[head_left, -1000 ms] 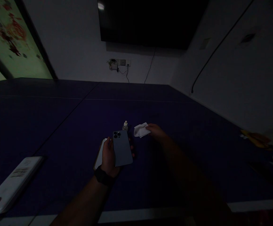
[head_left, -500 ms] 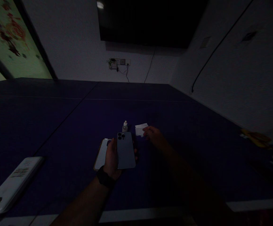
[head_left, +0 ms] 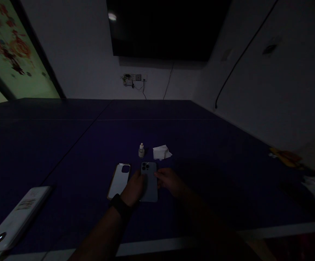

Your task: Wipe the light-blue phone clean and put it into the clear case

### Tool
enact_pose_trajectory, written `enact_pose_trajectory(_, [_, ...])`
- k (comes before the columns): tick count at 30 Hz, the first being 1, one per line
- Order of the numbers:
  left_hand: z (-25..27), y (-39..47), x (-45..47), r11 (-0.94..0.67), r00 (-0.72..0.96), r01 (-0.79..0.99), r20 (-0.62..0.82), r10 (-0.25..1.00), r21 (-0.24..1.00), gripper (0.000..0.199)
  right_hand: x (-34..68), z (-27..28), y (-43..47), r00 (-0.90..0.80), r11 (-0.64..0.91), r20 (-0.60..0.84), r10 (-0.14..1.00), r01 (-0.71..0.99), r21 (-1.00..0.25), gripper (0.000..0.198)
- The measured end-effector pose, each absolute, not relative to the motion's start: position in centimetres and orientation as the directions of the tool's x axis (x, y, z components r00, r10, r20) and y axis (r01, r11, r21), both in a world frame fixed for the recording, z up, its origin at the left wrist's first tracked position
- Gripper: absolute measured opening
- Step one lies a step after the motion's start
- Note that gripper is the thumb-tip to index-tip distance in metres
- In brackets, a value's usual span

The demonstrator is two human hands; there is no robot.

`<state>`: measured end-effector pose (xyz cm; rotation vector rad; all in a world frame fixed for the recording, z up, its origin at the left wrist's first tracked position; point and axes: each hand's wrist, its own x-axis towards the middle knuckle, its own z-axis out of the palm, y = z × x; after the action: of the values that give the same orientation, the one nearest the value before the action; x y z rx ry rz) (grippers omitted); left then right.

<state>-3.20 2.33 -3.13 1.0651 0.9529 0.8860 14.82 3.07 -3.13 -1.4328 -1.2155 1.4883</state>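
A broad band (head_left: 120, 206), black or close to it, circles the person's left arm (head_left: 103, 232) just behind the left hand (head_left: 134, 188) — thick and plain-looking, its finer detail lost in the gloom. The right hand (head_left: 171, 182) is bare, like the left. Skin shows along the right arm (head_left: 194, 204) as well, though shadow covers it — too dark to make out near the bottom edge.

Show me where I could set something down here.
Bare tabletop shows beyond the dropper bottle and white paper, and between the white device and phone case. It's crowded around the phone, between left hand and right hand.
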Motion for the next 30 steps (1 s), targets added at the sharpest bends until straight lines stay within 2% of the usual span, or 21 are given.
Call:
enact_pose_trajectory(1, [-3.0, 2.5, -3.5, 0.156, 0.294, 0.054, -0.165, 0.942, 0.986, 0.023, 14.9, -3.3, 3.2, -0.107, -0.282, -0.295, 0.950, 0.122, -0.952, 0.026])
enact_pose_trajectory(3, [-2.6, 2.7, -3.9, 0.045, 0.251, 0.299, -0.124, 0.960, 0.953, 0.015, 15.1, -3.5, 3.5, -0.093, -0.264, -0.282, 0.955, 0.171, -0.949, 0.027])
enact_pose_trajectory(5, [-2.4, 2.9, -4.1, 0.012, 0.230, 0.383, -0.108, 0.967, 0.924, 0.015, 15.2, -3.8, 3.8, -0.082, -0.243, -0.268, 0.960, 0.231, -0.942, 0.027])
enact_pose_trajectory(12, [-2.5, 3.2, -3.7, -0.016, 0.149, 0.473, -0.063, 0.987, 0.881, 0.023, 14.8, -4.1, 4.4, -0.036, -0.205, -0.244, 0.969, 0.430, -0.879, 0.023])
enact_pose_trajectory(17, [-3.0, 3.4, -3.4, -0.024, 0.142, 0.470, -0.049, 0.989, 0.882, 0.027, 14.6, -3.7, 4.6, 0.030, -0.208, -0.228, 0.973, 0.540, -0.816, 0.013])
enact_pose_trajectory(22, [-2.9, 3.1, -2.9, -0.044, 0.154, 0.474, -0.033, 0.988, 0.879, 0.027, 14.3, -3.3, 4.5, 0.046, -0.193, -0.208, 0.977, 0.608, -0.770, 0.022])
enact_pose_trajectory(27, [-0.7, 2.4, -4.3, -0.043, 0.132, 0.568, -0.039, 0.991, 0.822, 0.027, 14.4, -3.2, 4.6, 0.061, -0.187, -0.195, 0.979, 0.647, -0.739, 0.021])
enact_pose_trajectory(30, [1.8, 2.0, -6.4, -0.012, 0.058, 0.652, -0.034, 0.998, 0.758, 0.025, 14.7, -3.2, 4.6, 0.073, -0.195, -0.195, 0.978, 0.652, -0.733, 0.020])
